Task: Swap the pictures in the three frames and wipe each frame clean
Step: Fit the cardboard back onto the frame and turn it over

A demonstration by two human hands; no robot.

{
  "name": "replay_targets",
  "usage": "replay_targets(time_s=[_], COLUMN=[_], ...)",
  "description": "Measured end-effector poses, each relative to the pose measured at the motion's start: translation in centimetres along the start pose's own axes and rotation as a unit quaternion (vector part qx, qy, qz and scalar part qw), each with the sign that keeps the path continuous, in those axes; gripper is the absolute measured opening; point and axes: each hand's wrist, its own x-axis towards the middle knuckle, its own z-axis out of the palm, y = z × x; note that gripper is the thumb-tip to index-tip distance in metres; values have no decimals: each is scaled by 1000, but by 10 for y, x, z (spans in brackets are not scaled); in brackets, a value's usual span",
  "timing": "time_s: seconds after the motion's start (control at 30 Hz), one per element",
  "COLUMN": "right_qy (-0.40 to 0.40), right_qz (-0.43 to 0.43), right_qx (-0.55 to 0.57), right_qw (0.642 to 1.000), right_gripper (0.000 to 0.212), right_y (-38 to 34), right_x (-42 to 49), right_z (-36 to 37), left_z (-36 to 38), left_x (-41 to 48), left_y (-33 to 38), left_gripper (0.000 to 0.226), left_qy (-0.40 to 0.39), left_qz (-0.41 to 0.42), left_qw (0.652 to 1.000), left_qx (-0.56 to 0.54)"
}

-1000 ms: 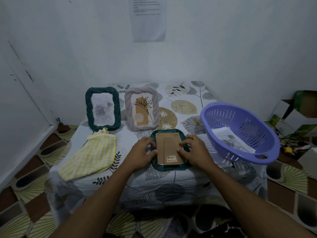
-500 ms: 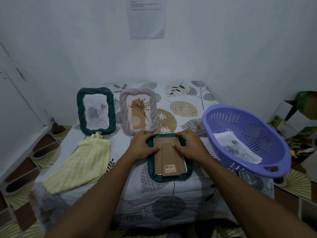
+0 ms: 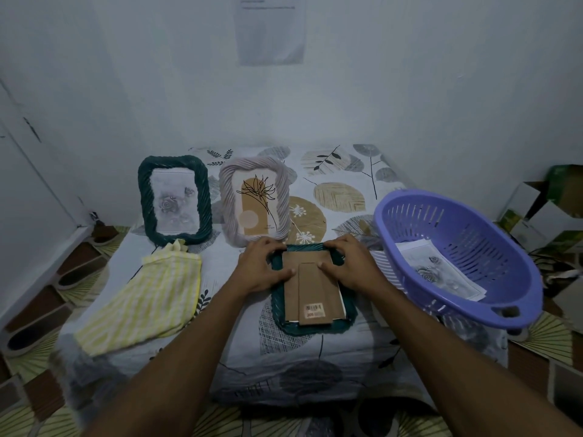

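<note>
Both hands have shifted from the long sides of the backing board to its far end since the earlier frame. Your left hand (image 3: pixel 262 268) now sits at the far left corner of the face-down frame (image 3: pixel 315 328) and your right hand (image 3: pixel 350 269) at the far right corner. On each hand the fingers curl over the far rim while the thumb lies flat on the backing board (image 3: pixel 291 294). This frame lies at the near middle of the desk (image 3: pixel 299 357), in front of the two upright frames, the dark green frame (image 3: pixel 144 200) and the pale frame (image 3: pixel 224 200).

Hazards, as judged from this position:
- A white edge shows past the right and near sides of the board, so the contents probably sit loose. Lifting the far end too steeply could let them slide out towards you.
- The pale frame stands just behind your knuckles. A backward jerk could tip it.
- The fold-out strut (image 3: pixel 312 288) rests on the board and may catch a thumb.

Markings: a sticker (image 3: pixel 313 310) on the strut bears a barcode and a short number, not surely readable. The wall notice (image 3: pixel 271 29) carries printed lines too small to read.

The yellow cloth (image 3: pixel 145 298) lies at the left. The purple basket (image 3: pixel 457 305) at the right holds loose pictures (image 3: pixel 438 272).
</note>
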Motion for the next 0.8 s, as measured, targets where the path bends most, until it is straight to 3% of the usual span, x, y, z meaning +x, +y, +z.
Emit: replay_targets(time_s=[0.17, 0.5, 0.7, 0.8], right_qy=[-13, -7, -2, -1], right_qz=[12, 13, 7, 6], right_qx=[19, 42, 54, 61], right_qw=[1000, 999, 998, 998], right_gripper=[54, 43, 43, 44], right_y=[-2, -1, -2, -4], right_x=[2, 2, -3, -4], right_z=[-2, -1, 5, 6], left_z=[-4, -5, -4, -3], left_x=[3, 6, 2, 1], left_y=[2, -3, -2, 1], left_gripper=[80, 62, 28, 22], left_qy=[-24, -23, 19, 31], left_qz=[-18, -17, -12, -29], left_qw=[999, 998, 997, 995], left_qx=[-26, -58, -80, -90])
